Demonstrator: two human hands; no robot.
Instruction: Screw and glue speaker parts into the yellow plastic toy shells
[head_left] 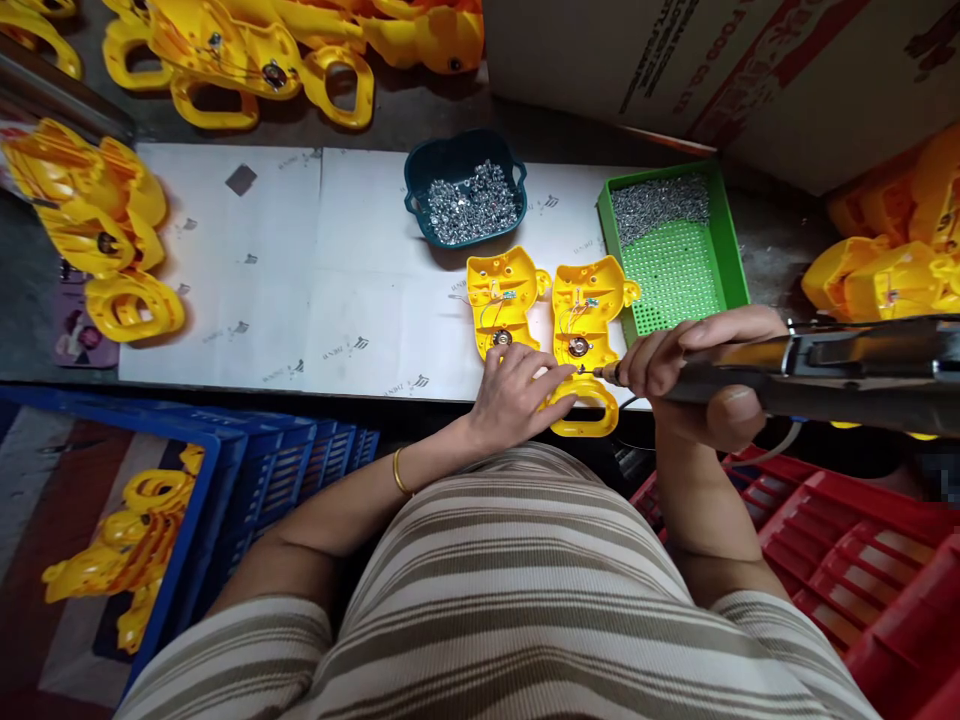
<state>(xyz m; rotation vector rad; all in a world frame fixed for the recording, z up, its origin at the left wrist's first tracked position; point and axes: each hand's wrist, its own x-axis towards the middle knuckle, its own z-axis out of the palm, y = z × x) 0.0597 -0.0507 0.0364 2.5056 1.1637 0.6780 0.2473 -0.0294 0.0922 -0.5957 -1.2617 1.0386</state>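
Two yellow plastic shell halves lie side by side, open side up, with wires, a small circuit board and a round metal part inside each. My left hand spans both: its thumb and forefinger press on the right shell near its loop handle, and the other fingers lie on the lower end of the left shell. In my right hand is a dark power screwdriver, held sideways. Its tip meets the right shell just above the handle, beside my left fingertips. Any screw there is too small to make out.
Behind the shells sits a dark teal basin of small metal parts. A green tray of screws stands at right. More yellow shells are stacked left, at the back and right. Blue crates and red crates flank me; a carton stands behind.
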